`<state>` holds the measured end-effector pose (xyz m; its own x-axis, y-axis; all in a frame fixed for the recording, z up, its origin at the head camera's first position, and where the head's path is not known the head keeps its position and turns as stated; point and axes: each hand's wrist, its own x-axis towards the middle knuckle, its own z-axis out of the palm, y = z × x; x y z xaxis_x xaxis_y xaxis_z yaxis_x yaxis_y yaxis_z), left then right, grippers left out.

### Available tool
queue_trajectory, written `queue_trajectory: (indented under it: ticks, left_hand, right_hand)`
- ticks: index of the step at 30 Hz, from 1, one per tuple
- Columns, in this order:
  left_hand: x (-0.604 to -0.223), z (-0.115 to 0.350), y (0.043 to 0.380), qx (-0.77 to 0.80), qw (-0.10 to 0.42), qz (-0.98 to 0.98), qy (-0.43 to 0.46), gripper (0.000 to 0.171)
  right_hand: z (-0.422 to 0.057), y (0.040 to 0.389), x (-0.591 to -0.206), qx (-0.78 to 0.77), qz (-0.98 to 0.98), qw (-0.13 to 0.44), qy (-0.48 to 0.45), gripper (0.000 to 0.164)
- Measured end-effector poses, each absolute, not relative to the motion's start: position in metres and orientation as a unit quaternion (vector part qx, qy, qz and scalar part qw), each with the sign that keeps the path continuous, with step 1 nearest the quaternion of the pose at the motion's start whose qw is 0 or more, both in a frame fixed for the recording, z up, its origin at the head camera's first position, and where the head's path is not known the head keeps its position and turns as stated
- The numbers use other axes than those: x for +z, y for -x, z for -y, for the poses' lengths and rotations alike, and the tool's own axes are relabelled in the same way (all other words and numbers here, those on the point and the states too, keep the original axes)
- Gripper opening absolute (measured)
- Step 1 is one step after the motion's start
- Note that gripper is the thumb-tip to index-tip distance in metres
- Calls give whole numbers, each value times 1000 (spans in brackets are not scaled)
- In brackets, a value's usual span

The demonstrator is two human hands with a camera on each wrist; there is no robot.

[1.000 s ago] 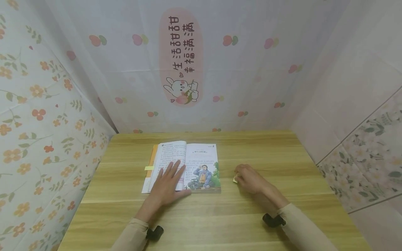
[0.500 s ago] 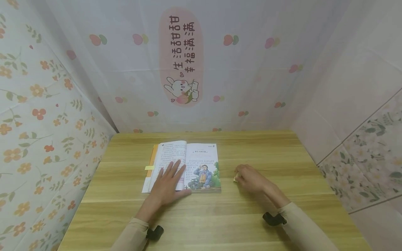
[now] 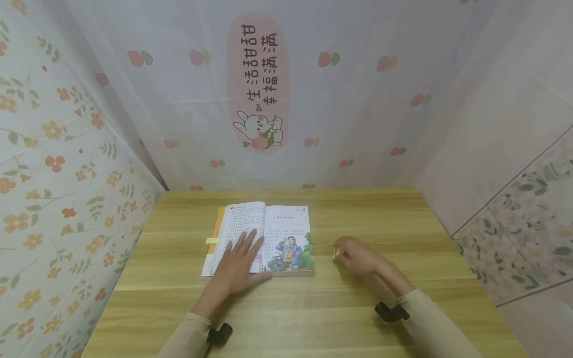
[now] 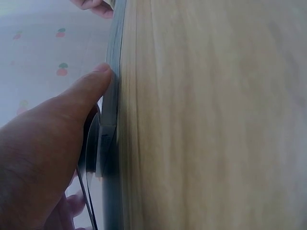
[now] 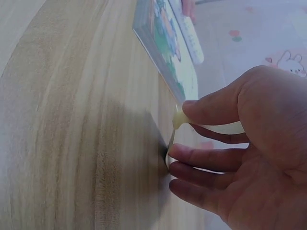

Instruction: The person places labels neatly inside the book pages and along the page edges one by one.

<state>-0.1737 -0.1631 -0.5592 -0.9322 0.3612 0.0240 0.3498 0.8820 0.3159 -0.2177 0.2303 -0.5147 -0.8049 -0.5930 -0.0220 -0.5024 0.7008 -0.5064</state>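
Note:
An open book [image 3: 286,219] lies on the table, its right page printed with a picture of a person in a blue jacket. My left hand [image 3: 236,263] rests on the left page with fingers spread; in the left wrist view its thumb [image 4: 91,86] touches the book's lower edge. To the right of the book, my right hand [image 3: 358,256] pinches a small yellow sticky note [image 5: 179,118] between thumb and fingers, just above the tabletop. Part of the note is hidden behind the fingers. A yellow tab [image 3: 212,240] sticks out from the book's left side.
The wood-grain table [image 3: 286,318] ends at a patterned curtain [image 3: 349,109] behind. A flowered cloth [image 3: 58,199] hangs on the left, and a pale wall covering [image 3: 506,164] stands at the right. Black wrist cameras [image 3: 220,333] sit on both forearms.
The yellow sticky note in my right fingers has tilted slightly and shows a narrower sliver. My left hand and the book have stayed put.

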Motion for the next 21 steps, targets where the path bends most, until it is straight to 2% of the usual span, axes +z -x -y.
queue_trajectory:
  ticks: [6, 21]
  left_hand:
    - [-561, 163, 174, 159, 16, -970, -184, 108]
    - [-561, 163, 175, 156, 15, -970, -187, 108]
  right_hand:
    - [-234, 218, -512, -256, -918, 129, 273, 15]
    - [-237, 217, -506, -284, -902, 177, 274, 10]
